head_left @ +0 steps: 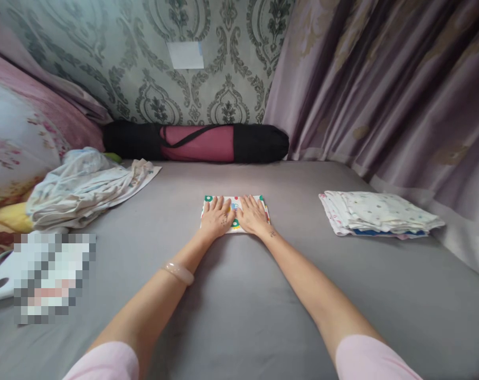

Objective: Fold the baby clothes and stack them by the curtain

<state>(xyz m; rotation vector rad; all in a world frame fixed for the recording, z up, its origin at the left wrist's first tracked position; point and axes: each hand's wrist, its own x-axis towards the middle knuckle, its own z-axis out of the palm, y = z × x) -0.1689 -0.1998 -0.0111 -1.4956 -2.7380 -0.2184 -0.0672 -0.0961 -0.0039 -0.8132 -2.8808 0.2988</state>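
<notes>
Right there in front of you, the folded printed cloth (235, 206) lies flat on the grey sheet (239, 311), directly beneath your palms, its long axis running left to right across your reach. Your left hand (217, 218) covers the left half, your right hand (254, 215) the right, so neither is nearer: they sit side by side, a narrow strip of print showing between your thumbs. No grasp here! Both hands are laid flat, palms down, fingers pointing away from you, nothing pinched or clenched. Over to your right, well apart, sits the stack of folded cloths (382, 211), closer to your right hand; the rumpled cloth pile (84, 182) is away to the left, beyond your left hand.
</notes>
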